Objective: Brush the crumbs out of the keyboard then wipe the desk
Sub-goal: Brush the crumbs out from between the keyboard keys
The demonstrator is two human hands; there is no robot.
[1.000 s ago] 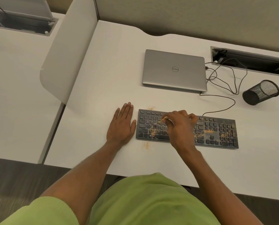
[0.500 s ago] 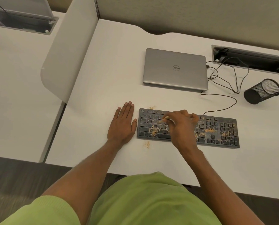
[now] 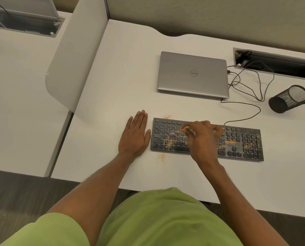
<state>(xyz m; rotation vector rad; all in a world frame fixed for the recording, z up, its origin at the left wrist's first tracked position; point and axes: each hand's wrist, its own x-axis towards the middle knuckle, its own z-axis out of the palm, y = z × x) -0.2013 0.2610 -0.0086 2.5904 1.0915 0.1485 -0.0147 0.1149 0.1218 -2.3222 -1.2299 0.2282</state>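
Now our right hand (image 3: pixel 202 139) pinches a small brush (image 3: pixel 181 130) over the left-centre keys of the keyboard (image 3: pixel 245 139), bristles pointing toward its left end. The keyboard's long axis runs left to right, so the thickest crumbs (image 3: pixel 230 142) lie to the right of this hand, along that axis. Our left hand (image 3: pixel 134 135) lies flat, fingers straight, on the desk (image 3: pixel 112 103) just beside the keyboard's left end. Since half a second ago, both hands have barely shifted.

laptop (image 3: pixel 192 74) behind keyboard (image 3: pixel 240 142); pen cup (image 3: pixel 289 99) at right.
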